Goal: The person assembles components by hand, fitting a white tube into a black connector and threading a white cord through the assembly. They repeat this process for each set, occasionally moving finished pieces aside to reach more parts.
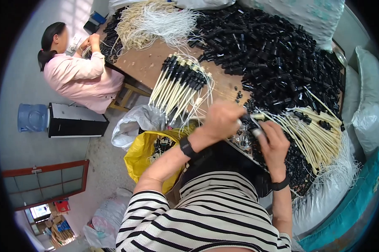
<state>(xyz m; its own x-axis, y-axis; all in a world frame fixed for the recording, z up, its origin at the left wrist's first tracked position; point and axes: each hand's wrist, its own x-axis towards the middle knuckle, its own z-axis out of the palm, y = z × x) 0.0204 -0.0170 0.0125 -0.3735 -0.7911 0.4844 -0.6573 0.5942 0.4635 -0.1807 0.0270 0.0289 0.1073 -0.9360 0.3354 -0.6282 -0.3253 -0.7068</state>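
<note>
My left hand (223, 119), smeared by motion, is closed in a fist at the table's near edge. Its fingers are on a small black plastic fitting (248, 118), from which a short cream tube (258, 116) sticks out. My right hand (274, 145) pinches at the same fitting from the right, a pale band round one finger; the exact fingertip contact is blurred. Right of it lies a bundle of cream tubes (319, 145) with white cords. A second bundle (179, 84), with black fittings on its tubes, rests at the left on the brown table (141, 63).
A large heap of black plastic fittings (269, 54) covers the table's far right. White cords (168, 23) are piled at the back. Below the table edge stands a yellow bag (141, 157). Full white sacks (368, 101) line the right. Another person (78, 71) sits working at the left.
</note>
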